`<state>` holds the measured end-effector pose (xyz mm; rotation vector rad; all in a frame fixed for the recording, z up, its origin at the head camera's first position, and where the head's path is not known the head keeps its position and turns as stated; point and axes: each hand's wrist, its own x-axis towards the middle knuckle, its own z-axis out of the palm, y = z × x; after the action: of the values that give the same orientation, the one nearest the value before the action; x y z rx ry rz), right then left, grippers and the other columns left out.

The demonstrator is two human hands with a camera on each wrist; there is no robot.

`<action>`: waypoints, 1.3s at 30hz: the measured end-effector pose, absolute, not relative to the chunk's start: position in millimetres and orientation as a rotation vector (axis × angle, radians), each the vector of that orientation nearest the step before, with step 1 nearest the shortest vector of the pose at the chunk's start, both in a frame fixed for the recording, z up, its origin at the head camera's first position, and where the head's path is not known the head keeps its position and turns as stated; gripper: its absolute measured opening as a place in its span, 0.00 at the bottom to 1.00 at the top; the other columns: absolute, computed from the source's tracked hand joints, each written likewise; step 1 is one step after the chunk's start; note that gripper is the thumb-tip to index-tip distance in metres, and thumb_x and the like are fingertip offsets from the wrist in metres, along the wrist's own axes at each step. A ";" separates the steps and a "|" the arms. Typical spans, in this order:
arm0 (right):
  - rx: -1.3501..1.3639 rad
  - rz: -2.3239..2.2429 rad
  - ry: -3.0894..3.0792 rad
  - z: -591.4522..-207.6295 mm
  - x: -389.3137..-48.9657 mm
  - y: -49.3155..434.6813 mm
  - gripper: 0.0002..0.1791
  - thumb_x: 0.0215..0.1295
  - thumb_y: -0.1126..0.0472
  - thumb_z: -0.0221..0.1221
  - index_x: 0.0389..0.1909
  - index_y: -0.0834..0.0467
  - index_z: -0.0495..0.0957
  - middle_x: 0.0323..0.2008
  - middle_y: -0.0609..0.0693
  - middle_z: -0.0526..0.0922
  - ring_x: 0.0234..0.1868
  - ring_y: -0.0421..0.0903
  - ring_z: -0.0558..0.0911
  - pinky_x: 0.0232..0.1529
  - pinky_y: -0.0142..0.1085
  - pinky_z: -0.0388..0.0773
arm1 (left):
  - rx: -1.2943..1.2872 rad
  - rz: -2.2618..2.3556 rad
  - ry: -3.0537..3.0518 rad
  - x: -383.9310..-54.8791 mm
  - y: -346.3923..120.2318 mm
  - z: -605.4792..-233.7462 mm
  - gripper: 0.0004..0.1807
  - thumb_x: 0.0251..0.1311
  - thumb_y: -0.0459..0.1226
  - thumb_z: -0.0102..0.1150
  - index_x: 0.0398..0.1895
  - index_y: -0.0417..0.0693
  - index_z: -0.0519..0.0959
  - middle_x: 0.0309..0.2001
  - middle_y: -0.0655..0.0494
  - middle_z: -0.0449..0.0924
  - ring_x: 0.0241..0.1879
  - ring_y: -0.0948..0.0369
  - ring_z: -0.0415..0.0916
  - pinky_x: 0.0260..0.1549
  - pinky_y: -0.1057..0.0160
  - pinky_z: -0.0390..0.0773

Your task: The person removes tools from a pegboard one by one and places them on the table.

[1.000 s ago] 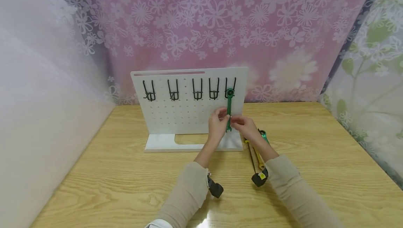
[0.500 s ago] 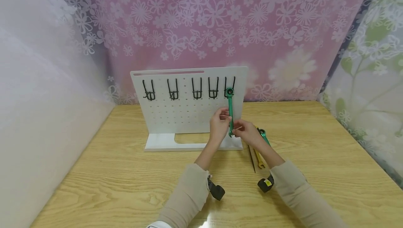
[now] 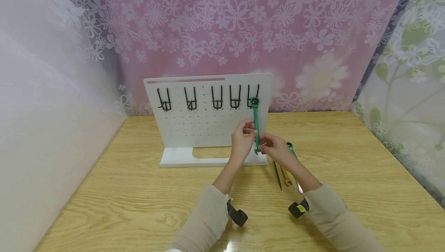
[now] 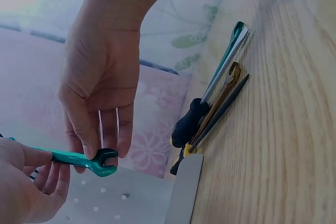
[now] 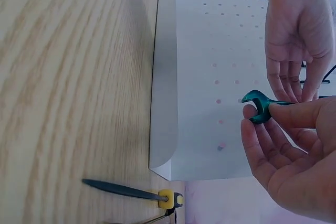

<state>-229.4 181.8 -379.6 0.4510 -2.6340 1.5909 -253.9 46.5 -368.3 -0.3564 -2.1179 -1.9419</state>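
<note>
A green combination wrench (image 3: 256, 122) stands nearly upright before the white pegboard (image 3: 201, 128), its ring end over the rightmost black hook (image 3: 253, 91). My left hand (image 3: 242, 140) pinches the shaft about midway. Close to the lower, open-ended jaw, my right hand (image 3: 274, 148) pinches the wrench between thumb and fingers. The right wrist view shows that jaw (image 5: 256, 107) resting against the right fingers. In the left wrist view both hands hold the same wrench (image 4: 73, 158), one at each part of its length.
Right of the board lie a yellow wrench (image 3: 286, 176), a second green wrench (image 4: 226, 56), a screwdriver with a dark handle (image 4: 191, 124) and another with a dark shaft (image 5: 121, 188). Several more black hooks (image 3: 217, 99) line the board. The wooden table (image 3: 139, 205) runs beneath everything.
The wrench's lower end has swung toward me and slightly right. My right hand has moved down and right along it to near the open end; my left hand has shifted slightly right.
</note>
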 end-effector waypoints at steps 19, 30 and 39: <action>0.562 1.510 -2.638 -367.8 -202.6 186.2 0.10 0.62 0.72 0.53 0.44 0.70 0.73 0.35 0.56 0.79 0.35 0.59 0.79 0.32 0.39 0.77 | -0.408 -2.010 -2.077 -223.9 41.6 -355.6 0.13 0.55 0.24 0.58 0.44 0.39 0.77 0.35 0.51 0.77 0.35 0.60 0.74 0.34 0.68 0.77; 0.549 1.488 -2.621 -358.6 -183.4 191.3 0.10 0.63 0.70 0.54 0.45 0.67 0.74 0.35 0.55 0.79 0.35 0.53 0.79 0.36 0.47 0.78 | -0.459 -2.035 -2.043 -211.0 45.7 -350.5 0.13 0.55 0.25 0.59 0.45 0.42 0.77 0.35 0.55 0.77 0.35 0.62 0.74 0.35 0.68 0.77; 0.554 1.484 -2.559 -357.7 -164.5 207.0 0.15 0.65 0.67 0.53 0.51 0.68 0.72 0.41 0.58 0.78 0.40 0.51 0.79 0.39 0.36 0.78 | -0.542 -2.057 -2.017 -203.3 60.2 -344.5 0.14 0.56 0.26 0.58 0.46 0.41 0.77 0.35 0.57 0.76 0.35 0.65 0.73 0.35 0.69 0.77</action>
<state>-164.5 207.0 -357.7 0.5541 -2.5594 1.4840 -203.3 60.2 -344.5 -0.5420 -2.0166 -2.0572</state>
